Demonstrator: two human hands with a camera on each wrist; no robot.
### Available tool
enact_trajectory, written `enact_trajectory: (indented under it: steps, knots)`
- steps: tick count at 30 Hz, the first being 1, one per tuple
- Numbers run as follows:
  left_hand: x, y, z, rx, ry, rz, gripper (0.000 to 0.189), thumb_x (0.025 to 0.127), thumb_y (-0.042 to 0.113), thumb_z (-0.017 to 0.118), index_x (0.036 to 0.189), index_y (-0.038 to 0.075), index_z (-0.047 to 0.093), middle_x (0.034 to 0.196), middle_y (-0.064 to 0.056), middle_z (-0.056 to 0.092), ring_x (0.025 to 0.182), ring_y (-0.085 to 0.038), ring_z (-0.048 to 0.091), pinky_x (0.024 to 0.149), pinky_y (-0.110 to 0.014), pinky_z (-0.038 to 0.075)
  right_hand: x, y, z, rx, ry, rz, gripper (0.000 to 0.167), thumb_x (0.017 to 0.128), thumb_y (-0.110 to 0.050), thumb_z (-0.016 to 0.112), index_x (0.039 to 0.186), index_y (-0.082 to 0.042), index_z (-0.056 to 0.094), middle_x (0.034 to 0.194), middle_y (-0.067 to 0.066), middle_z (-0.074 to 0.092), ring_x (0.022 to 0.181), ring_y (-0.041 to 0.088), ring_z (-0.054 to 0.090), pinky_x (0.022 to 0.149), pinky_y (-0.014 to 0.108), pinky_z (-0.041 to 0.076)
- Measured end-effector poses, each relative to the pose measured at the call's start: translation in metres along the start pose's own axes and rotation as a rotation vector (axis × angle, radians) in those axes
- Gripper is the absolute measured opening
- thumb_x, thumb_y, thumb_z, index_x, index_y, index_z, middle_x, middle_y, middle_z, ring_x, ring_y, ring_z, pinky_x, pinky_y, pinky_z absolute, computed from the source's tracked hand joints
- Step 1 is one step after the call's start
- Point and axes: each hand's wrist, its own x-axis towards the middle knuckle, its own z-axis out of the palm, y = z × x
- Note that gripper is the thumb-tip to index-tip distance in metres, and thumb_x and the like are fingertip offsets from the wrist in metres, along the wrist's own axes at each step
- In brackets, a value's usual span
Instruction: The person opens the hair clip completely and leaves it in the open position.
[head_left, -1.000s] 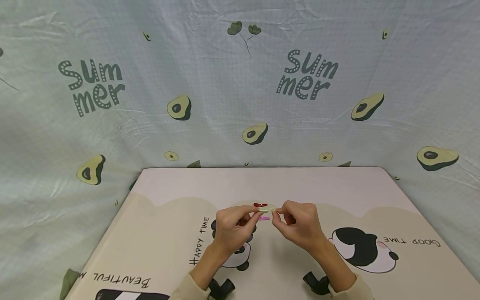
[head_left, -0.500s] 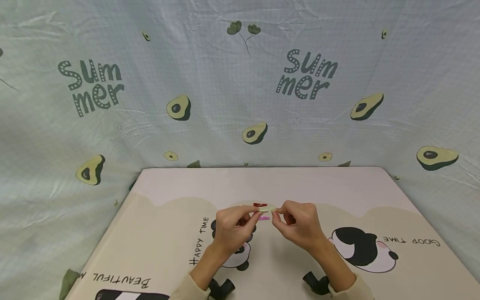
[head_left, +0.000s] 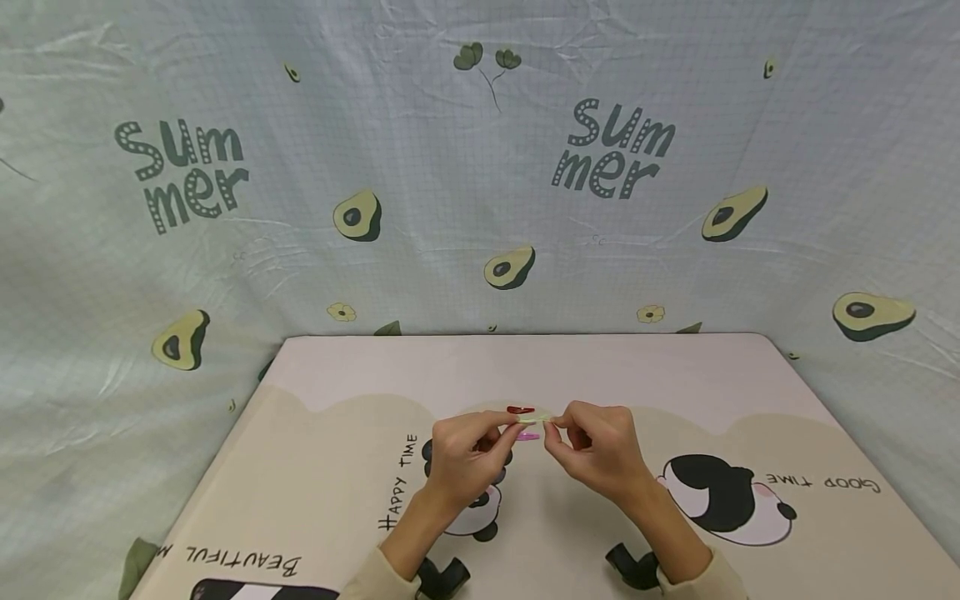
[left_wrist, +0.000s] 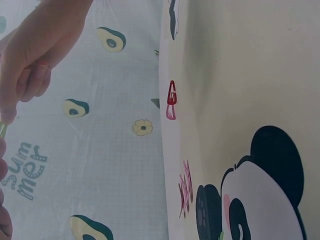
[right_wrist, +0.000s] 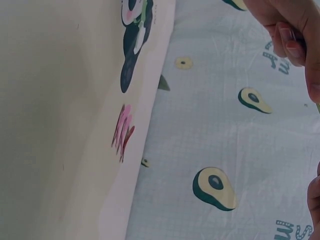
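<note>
Over the middle of the table, a pale green hair clip (head_left: pixel 534 419) spans the gap between my two hands. My left hand (head_left: pixel 468 458) pinches one end of it between thumb and forefinger. The thumb and forefinger of my right hand (head_left: pixel 600 446) pinch the other end. Just beyond the hands lies a red hair clip (head_left: pixel 521 410) on the table. A pink hair clip (head_left: pixel 528 436) shows under the gap, partly covered by the left fingers. The left wrist view has a red snap clip (left_wrist: pixel 172 92) apart from a pile of pink and red clips (left_wrist: pixel 185 189).
The table cover (head_left: pixel 600 367) carries printed pandas and lettering. Behind and beside it hangs a pale curtain (head_left: pixel 420 167) with avocado prints. Black angled pieces (head_left: pixel 442 577) show at both wrists, near the beige sleeves (head_left: pixel 382 575).
</note>
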Motion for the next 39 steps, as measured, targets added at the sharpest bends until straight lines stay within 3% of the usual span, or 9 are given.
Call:
enact_trajectory:
  steps: [27, 35, 39]
  knots:
    - [0.0003, 0.0004, -0.0002, -0.002, 0.015, 0.012, 0.012, 0.079, -0.002, 0.083, 0.088, 0.004, 0.078, 0.054, 0.001, 0.058, 0.044, -0.005, 0.044, 0.048, -0.006, 0.039, 0.0006, -0.0004, 0.0033, 0.0, 0.006, -0.036, 0.028, 0.098, -0.021, 0.061, 0.072, -0.011, 0.06, 0.053, -0.004, 0.047, 0.047, 0.001, 0.034, 0.047, 0.008, 0.03]
    - [-0.0006, -0.0011, -0.0001, -0.008, 0.017, 0.02, 0.004, 0.086, 0.004, 0.081, 0.089, 0.003, 0.078, 0.055, 0.001, 0.06, 0.045, -0.005, 0.044, 0.048, -0.007, 0.038, -0.0005, -0.0003, 0.0025, 0.007, -0.01, -0.011, 0.022, 0.095, -0.018, 0.065, 0.074, -0.01, 0.063, 0.054, -0.004, 0.049, 0.048, 0.002, 0.036, 0.047, 0.008, 0.032]
    - [-0.0009, -0.0014, -0.0004, -0.007, 0.011, 0.022, 0.005, 0.089, 0.008, 0.079, 0.09, 0.004, 0.079, 0.056, 0.001, 0.061, 0.045, -0.005, 0.045, 0.049, -0.006, 0.038, 0.0, -0.0007, -0.0005, 0.004, -0.034, 0.022, 0.012, 0.085, -0.007, 0.075, 0.077, -0.009, 0.066, 0.055, -0.003, 0.051, 0.05, 0.002, 0.038, 0.048, 0.009, 0.036]
